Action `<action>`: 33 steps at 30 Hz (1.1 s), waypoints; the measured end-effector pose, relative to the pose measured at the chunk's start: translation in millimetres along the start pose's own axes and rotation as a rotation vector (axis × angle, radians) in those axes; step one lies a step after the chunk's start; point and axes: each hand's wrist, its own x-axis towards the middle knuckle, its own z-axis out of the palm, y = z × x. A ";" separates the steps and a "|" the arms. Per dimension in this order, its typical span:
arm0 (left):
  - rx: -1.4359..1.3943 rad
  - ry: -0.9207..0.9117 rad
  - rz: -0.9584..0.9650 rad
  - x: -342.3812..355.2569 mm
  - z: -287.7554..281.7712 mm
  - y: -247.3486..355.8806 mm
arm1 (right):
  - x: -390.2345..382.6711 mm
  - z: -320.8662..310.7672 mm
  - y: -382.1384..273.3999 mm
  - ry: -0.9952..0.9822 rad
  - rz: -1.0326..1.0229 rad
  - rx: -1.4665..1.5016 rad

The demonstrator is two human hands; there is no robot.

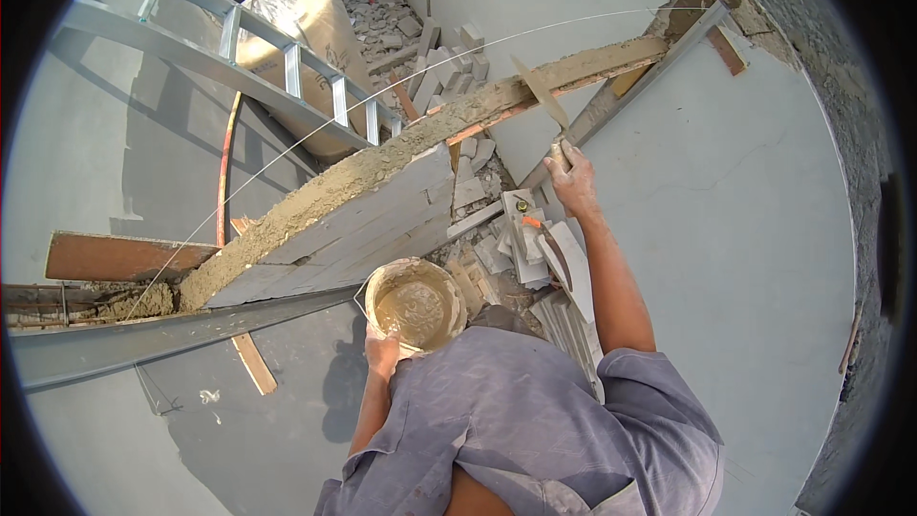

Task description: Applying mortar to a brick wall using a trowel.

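Observation:
In my left hand [382,349] is the rim of a round bucket [459,291], with the fingers closed on it close to my body. Wet grey-brown mortar [414,313] lies inside the bucket. My right hand [573,182] is stretched forward and wrapped around the handle of a trowel [543,96]. The trowel's long pointed blade reaches over the top of a low block wall [358,215], near its right part. A rough strip of mortar [349,182] runs along that top. Whether the blade touches the mortar, I cannot tell.
A thin string [449,53] crosses above the wall. Beyond it lean an aluminium ladder [224,38] and a large sack [310,24], with rubble [382,14] behind. A handsaw [564,258] and loose blocks [521,239] lie by my right arm. A metal bar [626,96] slants at right.

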 end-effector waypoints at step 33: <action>-0.010 0.042 -0.079 6.9 0.6 -16.3 | -81.0 126.1 -22.0 -0.084 -0.283 0.027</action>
